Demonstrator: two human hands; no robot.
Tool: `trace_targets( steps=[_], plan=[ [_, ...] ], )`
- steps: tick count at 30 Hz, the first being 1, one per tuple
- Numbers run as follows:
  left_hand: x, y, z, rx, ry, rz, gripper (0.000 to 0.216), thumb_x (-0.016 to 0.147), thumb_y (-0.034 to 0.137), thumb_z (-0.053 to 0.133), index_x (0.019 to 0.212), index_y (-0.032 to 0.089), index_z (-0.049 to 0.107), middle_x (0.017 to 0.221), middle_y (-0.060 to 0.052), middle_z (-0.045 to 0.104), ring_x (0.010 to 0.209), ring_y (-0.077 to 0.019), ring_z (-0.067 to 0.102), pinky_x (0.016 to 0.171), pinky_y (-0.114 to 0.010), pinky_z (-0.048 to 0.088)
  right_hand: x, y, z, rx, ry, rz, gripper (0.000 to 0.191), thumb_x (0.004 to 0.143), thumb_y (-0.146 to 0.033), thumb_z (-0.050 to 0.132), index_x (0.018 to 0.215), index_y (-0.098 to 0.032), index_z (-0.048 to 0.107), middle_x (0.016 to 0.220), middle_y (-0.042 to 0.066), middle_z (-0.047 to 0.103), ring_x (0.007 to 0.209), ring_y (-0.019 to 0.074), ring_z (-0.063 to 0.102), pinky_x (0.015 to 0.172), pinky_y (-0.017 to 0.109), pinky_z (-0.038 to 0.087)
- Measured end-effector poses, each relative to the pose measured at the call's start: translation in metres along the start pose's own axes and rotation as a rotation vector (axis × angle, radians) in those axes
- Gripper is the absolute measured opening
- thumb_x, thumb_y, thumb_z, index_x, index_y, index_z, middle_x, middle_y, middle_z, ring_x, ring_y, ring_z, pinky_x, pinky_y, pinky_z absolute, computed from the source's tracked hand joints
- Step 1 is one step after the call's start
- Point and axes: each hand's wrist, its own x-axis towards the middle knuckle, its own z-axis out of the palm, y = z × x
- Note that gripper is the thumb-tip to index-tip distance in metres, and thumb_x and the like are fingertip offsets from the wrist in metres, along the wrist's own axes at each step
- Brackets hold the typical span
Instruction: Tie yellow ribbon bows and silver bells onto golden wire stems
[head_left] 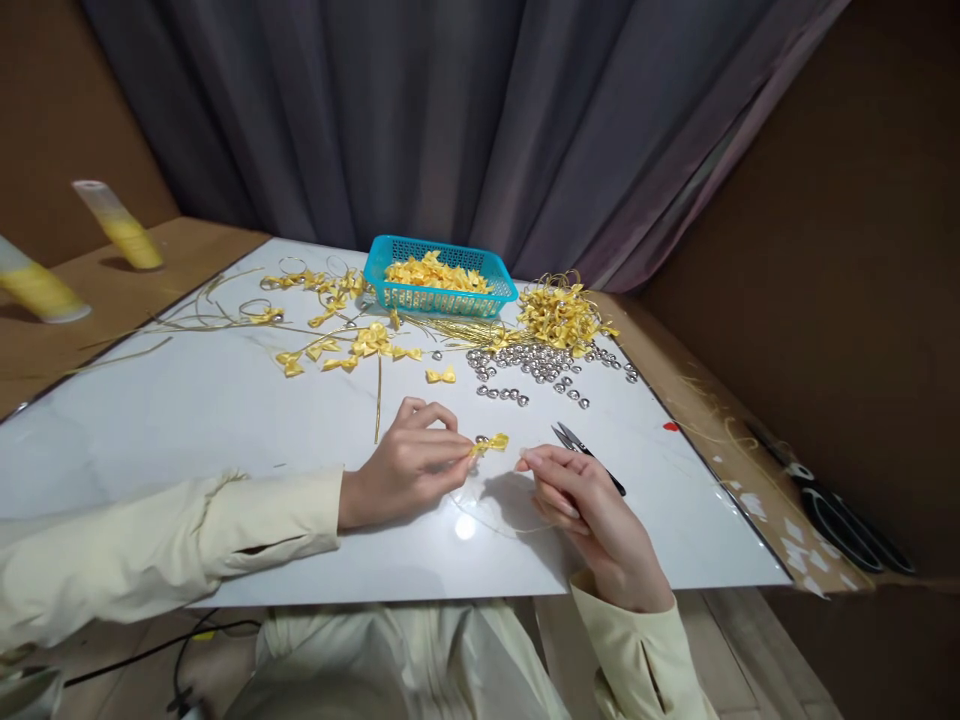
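Between the fingertips of my left hand (pixel 414 455) is a small yellow ribbon bow (pixel 495 443). A silver bead (pixel 481 439) sits against the bow. My right hand (pixel 589 500) is closed in a pinch just to the right, apart from the bow. A thin pale cord (pixel 495 524) arcs below the bow and runs into my right hand; whether its end is in the pinch is too small to see. Small black-handled snips (pixel 592 460) lie partly behind my right hand. Beyond the hands rests a loose yellow bow (pixel 441 375).
A blue basket (pixel 440 302) of yellow bows stands at the back. Right of it are a pile of corded bows (pixel 562 315) and scattered silver beads (pixel 536 362). Gold cords (pixel 176 325) and bows spread left. Large scissors (pixel 840 515) and yellow spools (pixel 127 232) lie outside the white board (pixel 247 430).
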Motion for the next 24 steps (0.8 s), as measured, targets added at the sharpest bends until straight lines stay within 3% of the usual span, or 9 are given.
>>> trace_targets(
  steps=[5, 9, 18, 24],
  plan=[
    [-0.001, -0.002, 0.003, -0.037, 0.044, 0.014, 0.021, 0.086, 0.018, 0.054, 0.071, 0.019, 0.069, 0.068, 0.000, 0.071, 0.074, -0.0162, 0.057, 0.077, -0.035, 0.031, -0.011, -0.004, 0.004, -0.153, -0.042, 0.057, 0.030, 0.074, -0.039, 0.068, 0.067, -0.010, 0.063, 0.037, -0.011, 0.024, 0.037, 0.0010, 0.011, 0.040, 0.021, 0.004],
    [0.000, 0.000, 0.003, -0.042, -0.002, 0.045, 0.018, 0.084, 0.014, 0.056, 0.070, 0.017, 0.067, 0.067, 0.001, 0.071, 0.074, -0.0155, 0.056, 0.075, -0.034, 0.030, -0.014, -0.007, 0.013, -0.171, -0.091, 0.024, 0.030, 0.074, -0.038, 0.068, 0.065, -0.010, 0.063, 0.041, -0.010, 0.024, 0.040, 0.0019, 0.015, 0.041, 0.021, 0.006],
    [-0.002, 0.003, -0.003, 0.119, -0.090, 0.316, 0.016, 0.085, 0.011, 0.051, 0.079, 0.015, 0.066, 0.073, 0.000, 0.073, 0.076, -0.0171, 0.058, 0.074, -0.034, 0.030, 0.010, -0.005, 0.023, 0.080, -0.064, -0.012, 0.024, 0.073, -0.033, 0.068, 0.076, -0.010, 0.066, 0.037, -0.011, 0.030, 0.035, 0.0009, 0.014, 0.038, 0.019, 0.006],
    [-0.002, 0.003, -0.003, 0.042, -0.062, 0.242, 0.017, 0.084, 0.013, 0.052, 0.084, 0.020, 0.067, 0.077, 0.001, 0.074, 0.076, -0.0170, 0.059, 0.075, -0.035, 0.030, 0.009, 0.002, 0.012, 0.148, -0.034, 0.005, 0.022, 0.075, -0.031, 0.068, 0.080, -0.010, 0.066, 0.037, -0.011, 0.028, 0.033, -0.0003, 0.013, 0.037, 0.017, 0.006]
  ],
)
